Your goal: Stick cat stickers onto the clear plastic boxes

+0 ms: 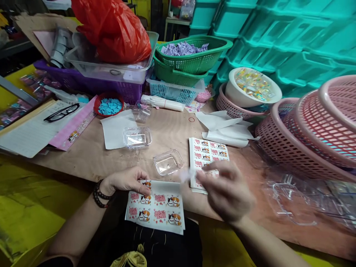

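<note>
My left hand (129, 181) is closed on a sheet of cartoon cat-and-dog stickers (158, 211), thumb on top, at the table's front edge. Part of the sheet's upper area is bare backing. My right hand (228, 189) is blurred by motion, its fingertips pinched on a small pale sticker (184, 175) whose print I cannot make out. Behind that hand lies a stack of similar sticker sheets (205, 152), partly covered by it. Two clear plastic boxes, a nearer one (168, 162) and a farther one (137, 138), sit on the table beyond my hands.
White backing papers (222, 124) lie at the right centre. Pink baskets (289, 137) and clear plastic cases (292, 200) crowd the right side. A red bowl of blue pieces (109, 105), glasses (61, 112) and papers are at left. Green baskets (191, 61) stand behind.
</note>
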The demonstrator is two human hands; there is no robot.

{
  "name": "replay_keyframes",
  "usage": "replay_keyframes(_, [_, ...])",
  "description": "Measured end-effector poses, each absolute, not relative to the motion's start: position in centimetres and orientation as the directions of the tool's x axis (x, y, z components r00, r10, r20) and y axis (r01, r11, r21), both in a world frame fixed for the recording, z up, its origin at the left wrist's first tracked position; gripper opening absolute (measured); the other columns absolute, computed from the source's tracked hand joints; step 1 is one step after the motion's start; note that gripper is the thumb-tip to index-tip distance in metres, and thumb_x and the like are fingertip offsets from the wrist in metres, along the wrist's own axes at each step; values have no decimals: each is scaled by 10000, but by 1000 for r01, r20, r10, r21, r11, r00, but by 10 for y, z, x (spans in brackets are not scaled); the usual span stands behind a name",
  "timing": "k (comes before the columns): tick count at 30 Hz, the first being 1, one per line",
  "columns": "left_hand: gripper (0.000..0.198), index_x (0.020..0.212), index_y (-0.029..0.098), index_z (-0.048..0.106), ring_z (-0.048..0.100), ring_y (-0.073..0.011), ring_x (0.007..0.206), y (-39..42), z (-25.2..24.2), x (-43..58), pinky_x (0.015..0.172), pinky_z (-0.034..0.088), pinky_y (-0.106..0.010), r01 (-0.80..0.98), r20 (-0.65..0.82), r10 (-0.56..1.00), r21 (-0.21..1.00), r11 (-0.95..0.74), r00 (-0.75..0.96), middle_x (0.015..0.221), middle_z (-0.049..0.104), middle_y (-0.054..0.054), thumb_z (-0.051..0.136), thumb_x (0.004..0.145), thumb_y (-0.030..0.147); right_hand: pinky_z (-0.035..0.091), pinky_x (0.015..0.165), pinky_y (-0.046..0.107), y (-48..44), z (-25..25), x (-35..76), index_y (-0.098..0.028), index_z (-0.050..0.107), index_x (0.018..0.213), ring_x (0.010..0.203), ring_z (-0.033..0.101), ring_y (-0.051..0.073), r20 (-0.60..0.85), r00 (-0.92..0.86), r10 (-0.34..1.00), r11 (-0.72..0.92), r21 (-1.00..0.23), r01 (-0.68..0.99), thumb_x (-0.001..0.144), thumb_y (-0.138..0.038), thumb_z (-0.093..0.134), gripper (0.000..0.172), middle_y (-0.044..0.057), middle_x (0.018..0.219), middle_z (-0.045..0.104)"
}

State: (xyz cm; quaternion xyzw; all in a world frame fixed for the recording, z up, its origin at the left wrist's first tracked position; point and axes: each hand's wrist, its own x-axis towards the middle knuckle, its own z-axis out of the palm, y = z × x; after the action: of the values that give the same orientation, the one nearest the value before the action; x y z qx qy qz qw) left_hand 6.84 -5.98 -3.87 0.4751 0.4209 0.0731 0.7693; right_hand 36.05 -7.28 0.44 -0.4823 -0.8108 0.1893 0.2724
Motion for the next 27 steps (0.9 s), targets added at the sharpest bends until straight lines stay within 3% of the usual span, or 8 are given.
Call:
replay_keyframes(2, [316,687,153,708,590,-107,533,-65,-35,63,483,439,-185,305,-536,562,836,455,630,616,669,-4,853,637,429,527,924,492,-46,4,348,-401,538,1403,982,662,268,364,-272,891,448,-609,654,927,-266,571,496,60,1048,712])
replay_keyframes(4, [257,690,159,717,630,-125,618,-71,-28,59,546,495,-205,296,-420,646,907,298,637,716,693,-33,817,696,396,508,948,475,-19,-1,332,-311,367,1525,1033,644,262,275,-379,884,466,-602,649,879,-230,624,700,79,1158,709])
replay_keyframes(6, [197,715,176,732,690,-184,865,-77,-20,58,741,567,-277,279,-263,752,954,109,605,991,717,-91,785,744,364,520,905,444,-1,-11,318,-257,268,1564,1003,653,256,141,-471,871,458,-580,673,838,-162,626,815,85,1133,730])
replay_keyframes(8, [171,729,193,734,611,-259,1193,-83,-13,59,1003,508,-392,321,-128,848,946,-52,514,1344,600,-121,752,788,353,529,847,409,5,-23,310,-218,250,1566,917,670,239,128,-455,881,444,-555,703,855,-126,560,781,73,1029,756])
replay_keyframes(13, [164,735,204,733,185,-348,1520,-91,-12,71,1221,191,-552,475,44,914,844,-250,403,1658,195,-45,718,823,341,522,794,400,-17,-45,321,-164,518,1404,787,679,228,317,-434,843,535,-425,730,954,-214,459,456,109,925,751])
replay_keyframes(18, [141,764,217,750,105,-352,1531,-91,-22,83,1216,152,-608,449,9,836,840,-303,548,1611,318,-54,720,825,341,530,775,415,-42,-53,346,-215,659,1255,804,685,251,174,-550,817,570,-393,722,979,-257,456,345,127,887,740])
replay_keyframes(23, [136,773,203,743,112,-338,1530,-94,-31,87,1229,110,-594,435,45,817,829,-352,576,1615,306,-62,714,836,319,547,728,361,-44,-34,356,-279,592,1334,784,642,197,416,-425,804,594,-610,525,904,-326,636,435,53,929,694])
replay_keyframes(27, [133,753,178,731,123,-329,1526,-97,-35,87,1238,171,-522,387,102,813,841,-378,573,1655,162,-62,718,831,285,490,641,295,-36,10,351,-257,758,945,813,569,174,338,-95,936,345,-831,437,792,-421,760,224,51,919,609])
